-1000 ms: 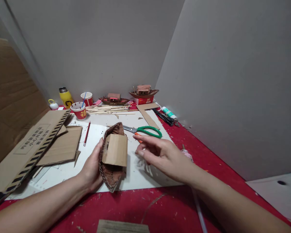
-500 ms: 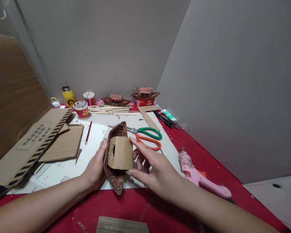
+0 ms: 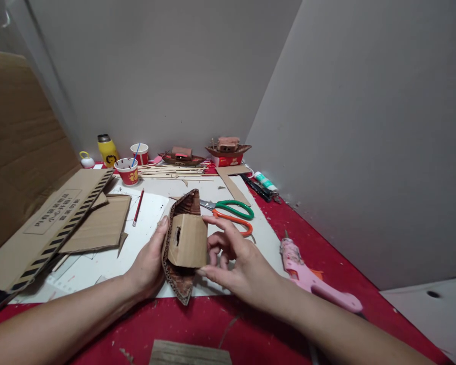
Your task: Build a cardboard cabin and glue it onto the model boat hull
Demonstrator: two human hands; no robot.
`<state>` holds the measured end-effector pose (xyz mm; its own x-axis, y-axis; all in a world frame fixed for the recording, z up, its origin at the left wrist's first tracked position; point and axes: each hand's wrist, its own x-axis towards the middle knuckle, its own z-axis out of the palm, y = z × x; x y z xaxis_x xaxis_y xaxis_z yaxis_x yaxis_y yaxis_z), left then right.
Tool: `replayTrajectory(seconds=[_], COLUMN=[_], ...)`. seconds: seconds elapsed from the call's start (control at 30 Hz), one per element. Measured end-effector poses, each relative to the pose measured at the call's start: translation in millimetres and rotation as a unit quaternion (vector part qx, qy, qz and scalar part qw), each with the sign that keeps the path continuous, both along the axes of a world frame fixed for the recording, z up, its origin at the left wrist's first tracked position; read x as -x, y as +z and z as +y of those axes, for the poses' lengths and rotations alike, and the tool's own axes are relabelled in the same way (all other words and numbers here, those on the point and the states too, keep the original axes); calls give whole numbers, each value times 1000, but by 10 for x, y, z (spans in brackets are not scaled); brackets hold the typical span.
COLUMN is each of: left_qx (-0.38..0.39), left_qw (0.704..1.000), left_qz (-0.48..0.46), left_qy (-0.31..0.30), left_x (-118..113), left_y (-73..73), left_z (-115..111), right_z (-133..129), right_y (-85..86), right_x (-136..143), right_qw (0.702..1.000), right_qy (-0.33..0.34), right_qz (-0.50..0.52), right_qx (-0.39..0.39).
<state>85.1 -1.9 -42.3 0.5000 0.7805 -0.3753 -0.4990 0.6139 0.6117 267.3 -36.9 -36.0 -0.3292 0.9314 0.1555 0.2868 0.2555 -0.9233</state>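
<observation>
A wooden piece is lying nearest, in front of the boat hull. Left of the hull, the left hand is clasping its side, some fingers hidden. The hull is tilting between the hands, the tan cabin covering its middle. Right of the hull, the right hand is holding the cabin's edge between forefinger and thumb. A pink glue gun is lying farther right of the hull; scissors are resting just beyond the hull.
</observation>
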Motion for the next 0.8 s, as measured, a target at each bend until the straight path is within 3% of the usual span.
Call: replayTrajectory(seconds=[0.13,0.3,0.43,0.53,0.63,0.8], left_qx=[13,16,20,32,56,88], left_qw=[1000,991,979,969,966,953], left_qz=[-3,-59,-33,-18,-8,-8], left_qy=[-6,-118,-202,-242,-254,-291], left_x=[20,172,283,309,283,203], left_y=[59,86,60,17,4,40], left_z=[95,247,281,282,272,242], right_z=[-31,-8,77,102,80,65], right_y=[51,109,165,223,276,296], right_x=[-8,-71,-153,-221,-269,-262], right_qw=[1000,994,985,980,987,997], right_qy=[-5,-66,-129,-144,-96,22], right_qz=[7,55,98,73,62,66], right_qx=[-5,-67,-62,-119,-114,37])
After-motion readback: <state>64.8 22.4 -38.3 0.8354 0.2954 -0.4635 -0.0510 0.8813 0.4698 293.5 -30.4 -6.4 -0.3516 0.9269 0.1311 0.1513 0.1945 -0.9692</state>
